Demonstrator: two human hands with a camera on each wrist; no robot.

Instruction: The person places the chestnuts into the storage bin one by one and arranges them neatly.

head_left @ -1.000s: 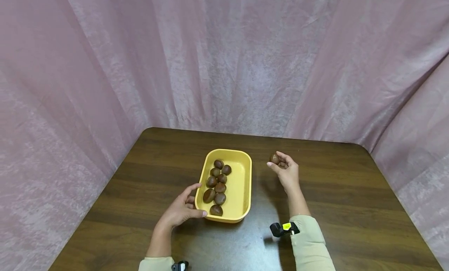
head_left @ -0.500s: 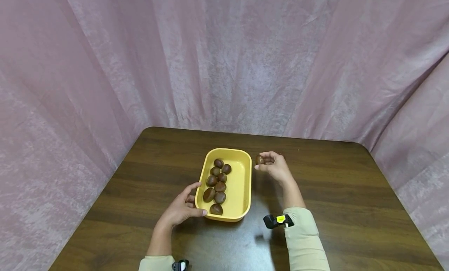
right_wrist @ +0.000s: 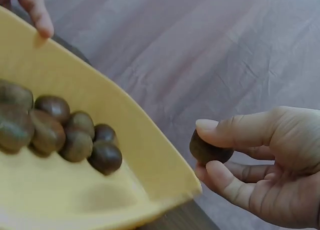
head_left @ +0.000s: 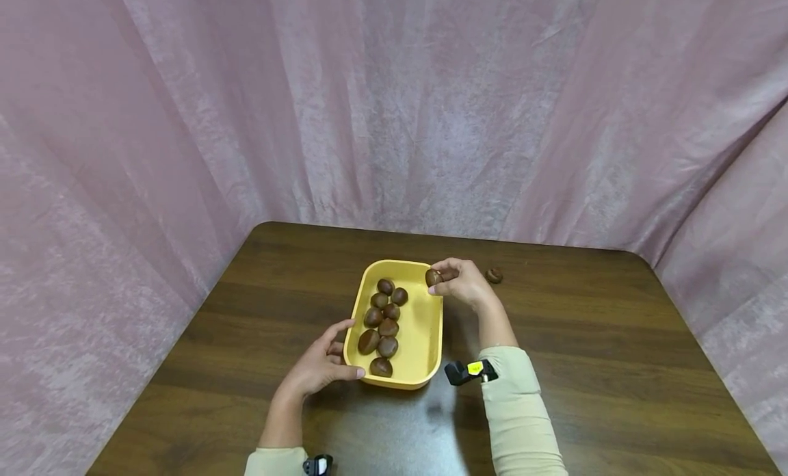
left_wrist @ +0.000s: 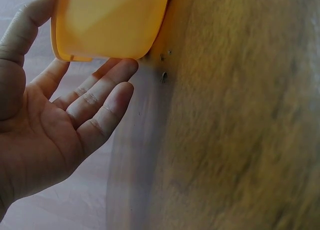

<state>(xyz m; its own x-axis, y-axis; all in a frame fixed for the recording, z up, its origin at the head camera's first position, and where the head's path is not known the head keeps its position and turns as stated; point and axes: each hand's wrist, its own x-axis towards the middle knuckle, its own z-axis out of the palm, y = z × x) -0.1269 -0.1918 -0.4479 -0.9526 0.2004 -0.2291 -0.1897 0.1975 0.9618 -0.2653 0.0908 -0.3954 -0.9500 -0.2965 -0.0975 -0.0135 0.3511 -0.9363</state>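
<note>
A yellow rectangular plastic container (head_left: 410, 386) stands on the table with several brown chestnuts (head_left: 388, 327) gathered along its left side. My left hand (head_left: 317, 366) holds its near left corner; the thumb and index fingertip lie on the rim. In the left wrist view, the other fingers of the left hand (left_wrist: 75, 109) bend under and against the outer wall. Between thumb and fingers my right hand (head_left: 466, 284) pinches a chestnut (right_wrist: 207, 149) over the container's far right corner. One more chestnut (head_left: 494, 275) lies on the table to the right of that hand.
The dark wooden table (head_left: 615, 339) has rounded far corners. Pink velvet curtains (head_left: 431, 120) hang behind it and at both sides. A black wrist camera (head_left: 470, 371) sits on the right sleeve.
My right hand has moved left with its chestnut, from the table's right part to the container's rim. A chestnut on the table has come into view behind it. The left hand stays put.
</note>
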